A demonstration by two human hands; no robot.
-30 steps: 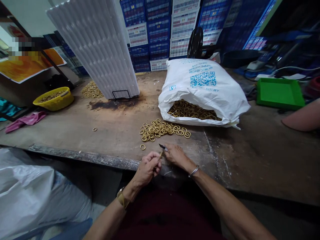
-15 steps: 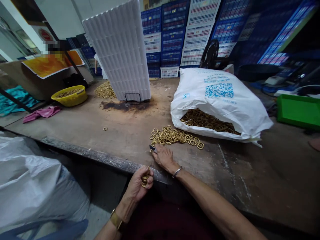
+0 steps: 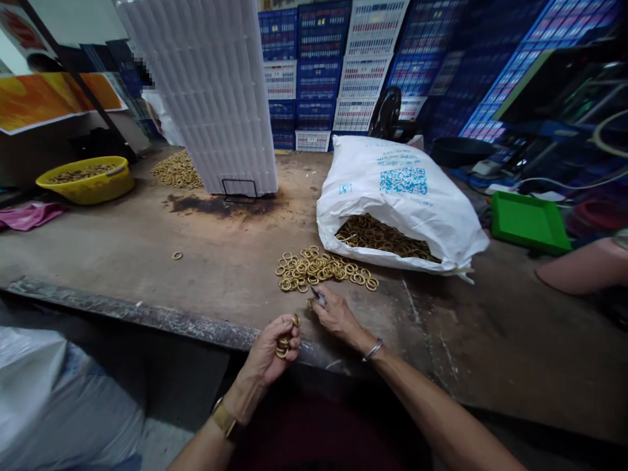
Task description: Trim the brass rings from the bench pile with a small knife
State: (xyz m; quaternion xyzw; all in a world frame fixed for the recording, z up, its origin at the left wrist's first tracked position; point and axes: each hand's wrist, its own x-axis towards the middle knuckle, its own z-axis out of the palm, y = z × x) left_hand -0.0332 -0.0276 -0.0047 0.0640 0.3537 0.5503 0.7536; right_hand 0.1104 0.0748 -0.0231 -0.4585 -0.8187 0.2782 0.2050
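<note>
Holding: the left hand [image 3: 272, 350] is curled shut round a small bunch of brass rings [image 3: 283, 343], just over the near edge of the table [image 3: 122, 261].
Pinching: the right hand [image 3: 338, 315] rests on the table just beyond the left, fingers closed on a small grey blade [image 3: 318, 296] that points away from the person.
Nearest: the pile [image 3: 321, 268] of loose rings lies on the table just beyond the right hand, between it and the sack [image 3: 402, 196].
Sack detail: white, on its side, mouth open toward the person, more rings inside.
Alone: a stray ring [image 3: 177, 256] lies well left of the pile.
Far side: a tall stack of white trays [image 3: 206, 98] stands upright, with a heap [image 3: 176, 170] of rings at its left.
Far left: a yellow basin [image 3: 86, 183] holds rings, with a pink cloth [image 3: 27, 214] near it.
Right: a green tray [image 3: 527, 222] sits beyond the sack, and another person's arm [image 3: 583, 265] rests near it.
Behind: blue and white crates [image 3: 343, 65] are stacked high.
</note>
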